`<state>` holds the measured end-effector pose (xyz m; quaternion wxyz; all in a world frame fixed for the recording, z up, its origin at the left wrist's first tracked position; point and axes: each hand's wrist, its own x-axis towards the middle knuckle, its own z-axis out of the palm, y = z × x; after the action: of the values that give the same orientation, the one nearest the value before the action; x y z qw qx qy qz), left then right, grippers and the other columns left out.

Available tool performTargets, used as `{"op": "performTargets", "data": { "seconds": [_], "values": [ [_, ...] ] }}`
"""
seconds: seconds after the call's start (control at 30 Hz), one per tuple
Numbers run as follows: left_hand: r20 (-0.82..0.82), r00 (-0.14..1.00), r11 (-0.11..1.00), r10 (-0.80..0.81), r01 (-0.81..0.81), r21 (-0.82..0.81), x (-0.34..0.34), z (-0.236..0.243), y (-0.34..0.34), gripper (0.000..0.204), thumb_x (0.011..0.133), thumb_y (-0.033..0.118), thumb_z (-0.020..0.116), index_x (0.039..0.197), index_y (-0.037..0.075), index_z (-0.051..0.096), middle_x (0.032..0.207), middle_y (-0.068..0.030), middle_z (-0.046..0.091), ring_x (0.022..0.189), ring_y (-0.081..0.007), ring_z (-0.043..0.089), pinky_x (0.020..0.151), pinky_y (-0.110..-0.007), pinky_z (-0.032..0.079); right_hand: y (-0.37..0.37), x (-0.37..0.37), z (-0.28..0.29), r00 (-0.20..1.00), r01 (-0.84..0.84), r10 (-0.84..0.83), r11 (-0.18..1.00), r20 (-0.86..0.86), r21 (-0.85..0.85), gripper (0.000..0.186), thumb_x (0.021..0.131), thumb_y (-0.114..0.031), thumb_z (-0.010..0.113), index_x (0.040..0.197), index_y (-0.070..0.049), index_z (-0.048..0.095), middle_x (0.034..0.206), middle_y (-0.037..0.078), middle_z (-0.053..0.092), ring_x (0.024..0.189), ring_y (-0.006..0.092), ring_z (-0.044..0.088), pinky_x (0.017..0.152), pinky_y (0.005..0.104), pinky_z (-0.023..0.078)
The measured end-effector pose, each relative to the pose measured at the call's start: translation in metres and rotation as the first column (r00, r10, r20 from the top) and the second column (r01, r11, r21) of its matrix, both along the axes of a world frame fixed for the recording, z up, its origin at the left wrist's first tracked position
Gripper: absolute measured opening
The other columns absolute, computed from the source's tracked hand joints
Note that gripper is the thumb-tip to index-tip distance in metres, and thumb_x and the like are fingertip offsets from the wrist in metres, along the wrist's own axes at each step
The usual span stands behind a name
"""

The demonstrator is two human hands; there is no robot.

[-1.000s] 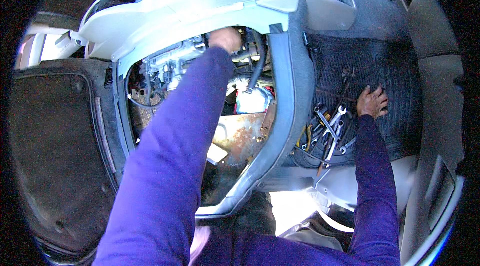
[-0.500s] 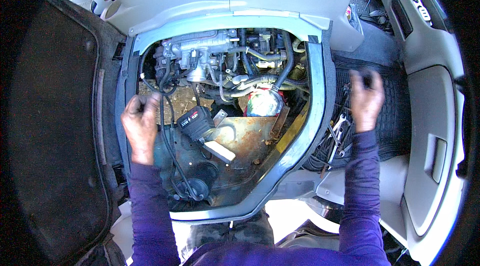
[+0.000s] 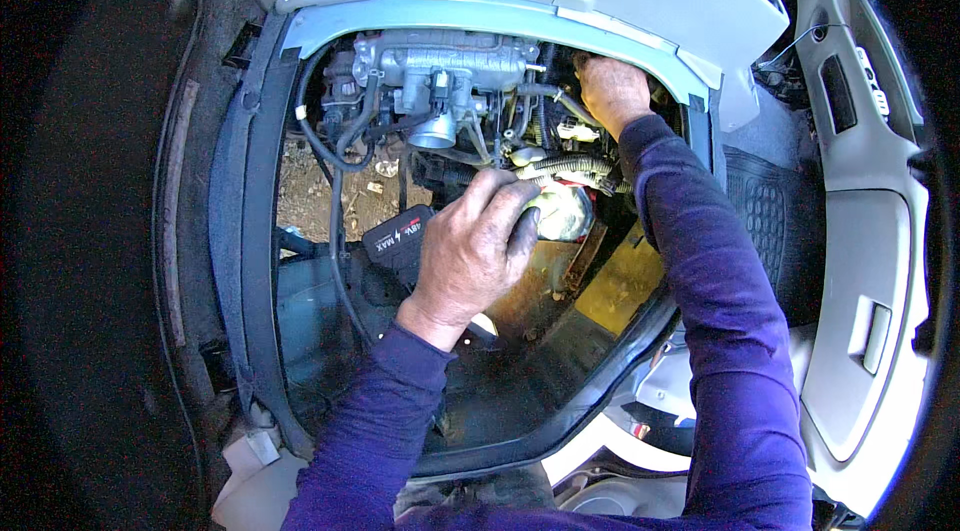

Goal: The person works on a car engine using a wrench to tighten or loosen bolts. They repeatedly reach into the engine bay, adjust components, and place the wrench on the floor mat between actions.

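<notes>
The right hand [image 3: 615,93], toward the upper right of the frame, is in beside the engine [image 3: 452,63], fingertips out of my sight; I can't tell how far its grip is open or whether it has hold of anything. The left hand [image 3: 472,246], mid-frame, has fingers loosely curled, thumb a little off them, nothing visible in that grip. Just left of it sits a black battery pack [image 3: 396,239]; to its right, a bright pale bundle [image 3: 562,213]. The engine fills the upper middle, a ribbed hose [image 3: 568,168] lower right of it. I'd judge the step in hand a reach by feel; the next move calls for steady fingers and wrist room under the blue rim [image 3: 450,13].
</notes>
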<state>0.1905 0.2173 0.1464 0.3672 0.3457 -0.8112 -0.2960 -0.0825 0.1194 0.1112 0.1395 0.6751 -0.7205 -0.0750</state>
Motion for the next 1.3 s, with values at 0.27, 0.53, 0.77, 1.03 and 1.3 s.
{"op": "performTargets", "data": {
  "seconds": [0.27, 0.53, 0.77, 1.03, 1.3],
  "values": [
    [0.066, 0.998, 0.999, 0.002, -0.006, 0.052, 0.003, -0.010, 0.004, 0.020, 0.083, 0.008, 0.071, 0.102, 0.010, 0.065, 0.101, -0.0100, 0.062, 0.087, -0.0316, 0.067, 0.073, -0.041, 0.056, -0.002, 0.003, -0.011, 0.996, 0.088, -0.088, 0.996, -0.033, -0.012, 0.023, 0.090, -0.025, 0.058, 0.092, -0.010, 0.076, 0.094, 0.017, 0.073, 0.091, 0.0339, 0.070, 0.081, 0.0474, 0.054],
    [0.088, 0.994, 0.996, 0.057, -0.063, 0.063, 0.010, -0.008, -0.004, 0.019, 0.084, 0.009, 0.070, 0.101, 0.008, 0.063, 0.104, -0.0118, 0.062, 0.092, -0.0341, 0.067, 0.076, -0.043, 0.056, -0.018, -0.007, -0.024, 0.998, -0.032, 0.027, 0.994, -0.051, -0.103, 0.022, 0.085, -0.016, 0.057, 0.092, -0.006, 0.076, 0.096, 0.016, 0.073, 0.089, 0.0356, 0.071, 0.080, 0.0482, 0.056],
    [0.039, 0.993, 0.992, 0.113, -0.115, 0.060, 0.016, -0.007, -0.011, 0.018, 0.084, 0.009, 0.070, 0.100, 0.006, 0.064, 0.101, -0.0125, 0.062, 0.089, -0.0341, 0.066, 0.077, -0.042, 0.054, -0.018, -0.006, -0.027, 0.999, -0.027, 0.019, 0.987, -0.046, -0.158, 0.024, 0.084, -0.016, 0.057, 0.094, -0.001, 0.073, 0.098, 0.022, 0.071, 0.095, 0.0387, 0.068, 0.085, 0.0487, 0.053],
    [0.006, 0.990, 0.989, 0.142, -0.142, 0.041, 0.019, -0.010, -0.013, 0.018, 0.085, 0.012, 0.070, 0.100, 0.004, 0.064, 0.100, -0.0137, 0.061, 0.088, -0.0363, 0.065, 0.076, -0.045, 0.053, -0.019, -0.008, -0.016, 0.997, 0.035, -0.039, 0.997, 0.062, 0.071, 0.026, 0.085, -0.017, 0.058, 0.104, -0.006, 0.072, 0.098, 0.019, 0.071, 0.093, 0.0354, 0.068, 0.084, 0.0460, 0.054],
    [0.053, 0.994, 0.995, 0.096, -0.097, 0.016, 0.010, -0.002, -0.010, 0.019, 0.084, 0.007, 0.070, 0.101, 0.003, 0.063, 0.097, -0.0128, 0.063, 0.086, -0.0319, 0.065, 0.077, -0.040, 0.053, 0.129, 0.000, 0.078, 0.764, -0.253, 0.305, 0.952, 0.568, -0.170, 0.028, 0.091, -0.012, 0.062, 0.114, 0.002, 0.065, 0.104, 0.022, 0.065, 0.100, 0.0369, 0.063, 0.089, 0.0440, 0.051]
  ]
}}
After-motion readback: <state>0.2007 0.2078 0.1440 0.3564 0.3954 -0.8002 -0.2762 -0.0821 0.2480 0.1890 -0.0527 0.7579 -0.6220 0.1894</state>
